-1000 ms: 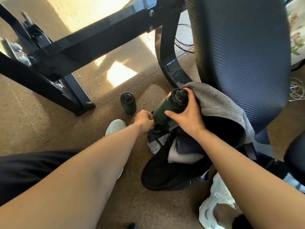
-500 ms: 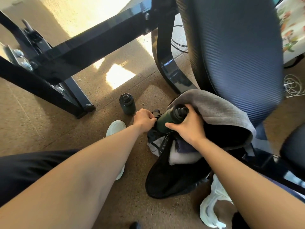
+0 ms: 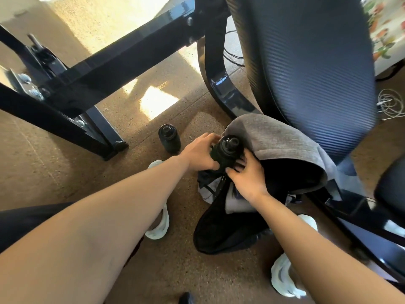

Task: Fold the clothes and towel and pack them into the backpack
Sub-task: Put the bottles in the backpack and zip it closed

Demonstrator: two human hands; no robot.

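A black backpack lies open on the floor in front of me, with folded light and dark clothes showing in its mouth. Its grey flap is thrown back against the chair. A dark green bottle with a black cap stands upright at the backpack's left side, its lower part sunk into a pocket. My left hand grips the bottle from the left. On the right, my right hand presses its fingers against the bottle's lower part.
A second dark bottle stands on the floor just left of my hands. A blue mesh office chair rises behind the backpack. Black table legs cross the upper left. White cables lie at right. White shoes are beside the backpack.
The green bottle has gone from tilted to upright and sunk lower at the backpack's side. My left hand has moved up onto it; my right hand has slid down from the cap.
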